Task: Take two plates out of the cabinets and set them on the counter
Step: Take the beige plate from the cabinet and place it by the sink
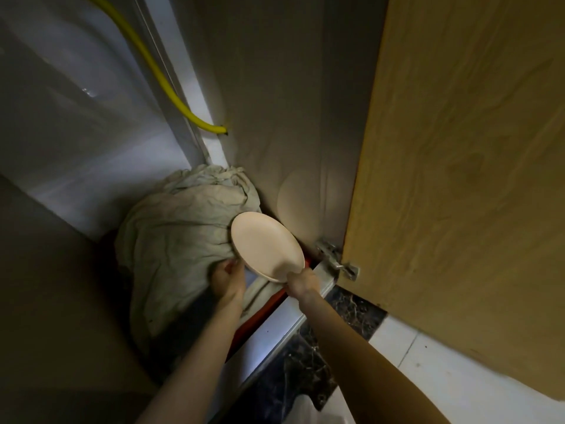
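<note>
Two bare forearms are reaching away from the camera over the pale floor tiles (pixel 434 371) and the dark marbled threshold strip (pixel 308 359), into a low cabinet. Beyond the metal sill (pixel 275 325), the right hand (pixel 301 281) is pinching the near rim of a cream plate (pixel 266 244), fingers curled over the edge, so the dish is hanging tilted above the cabinet floor. It may be a stack of two, since a second rim seems to be showing underneath, but that is hard to tell. The left hand (pixel 227 278) is curling loosely beside the plate's left edge; whether it is touching the rim or the cloth cannot be told.

A one-sided rim pinch is likely risking a slip, especially if two plates are sliding against each other. The open wooden door (pixel 458 179) and its metal hinge (pixel 334 260) are sitting just right of the plate, so a swing that way could be knocking the rim. A crumpled grey cloth bundle (pixel 183 237) is crowding the left side. Open room appears to be lying straight back toward the person, over the sill. Farther in, a yellow hose (pixel 159 71) is running down the back corner, well apart from the plate.
</note>
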Motion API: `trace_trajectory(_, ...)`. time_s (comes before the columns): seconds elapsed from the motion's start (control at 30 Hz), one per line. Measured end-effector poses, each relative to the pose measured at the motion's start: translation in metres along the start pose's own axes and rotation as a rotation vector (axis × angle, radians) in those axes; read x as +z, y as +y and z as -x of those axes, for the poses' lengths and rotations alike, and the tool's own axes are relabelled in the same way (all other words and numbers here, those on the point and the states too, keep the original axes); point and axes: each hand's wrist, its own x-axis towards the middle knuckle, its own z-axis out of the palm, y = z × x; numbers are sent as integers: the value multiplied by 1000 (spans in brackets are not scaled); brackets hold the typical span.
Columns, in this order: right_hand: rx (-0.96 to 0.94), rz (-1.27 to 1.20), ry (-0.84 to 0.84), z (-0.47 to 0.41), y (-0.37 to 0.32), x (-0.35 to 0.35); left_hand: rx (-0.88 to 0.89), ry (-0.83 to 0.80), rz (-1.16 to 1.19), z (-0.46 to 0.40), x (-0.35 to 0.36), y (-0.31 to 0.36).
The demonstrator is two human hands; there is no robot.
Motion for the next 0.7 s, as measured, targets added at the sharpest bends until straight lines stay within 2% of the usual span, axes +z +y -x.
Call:
trace_trajectory(0.2, -11, -22, 3, -20, 9, 2, 11, -23, 117, -5, 1, 3)
trace_trajectory(0.37, -39, -67, 28, -15, 13, -2, 44, -36, 2, -4, 1, 7)
trace_trajectory(0.47, -57, -64, 44, -9, 15, -11, -17, -58, 57, 5, -6, 3)
trace_trajectory(0.7, -196, 169, 14, 8, 0, -41, -169, -236, 223, 31, -47, -4)
